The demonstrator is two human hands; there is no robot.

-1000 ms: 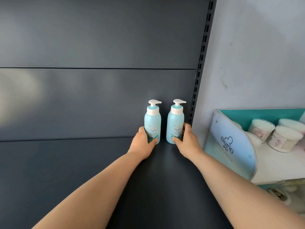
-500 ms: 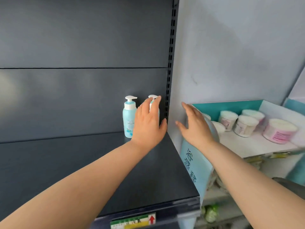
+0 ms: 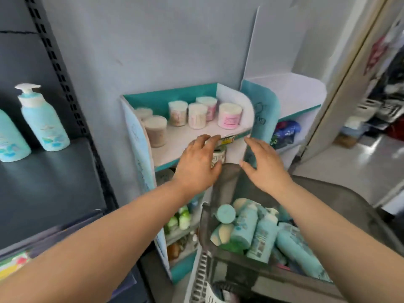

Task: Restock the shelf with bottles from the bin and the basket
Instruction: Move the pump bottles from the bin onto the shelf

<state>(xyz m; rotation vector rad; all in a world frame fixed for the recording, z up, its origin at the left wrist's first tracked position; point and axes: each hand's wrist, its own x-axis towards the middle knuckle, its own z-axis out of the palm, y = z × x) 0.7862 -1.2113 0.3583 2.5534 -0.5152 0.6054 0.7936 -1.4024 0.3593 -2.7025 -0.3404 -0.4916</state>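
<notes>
Hovering both grips over the bin (image 3: 345, 191) of bottles (image 3: 262, 232).
My left grip (image 3: 197, 165) and right grip (image 3: 264, 165) are wide and empty above the bin; two pump bottles (image 3: 42, 119) stand on the shelf (image 3: 43, 182) left of it.

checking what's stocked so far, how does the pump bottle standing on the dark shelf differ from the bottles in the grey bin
The pump bottle stands upright on the dark shelf; the bin bottles lie tipped over in the grey bin. The pump bottle stands beside one neighbour; the bin bottles are heaped together. The pump bottle's white pump points up; one bin bottle shows its round base. Both are light blue-green.
</notes>
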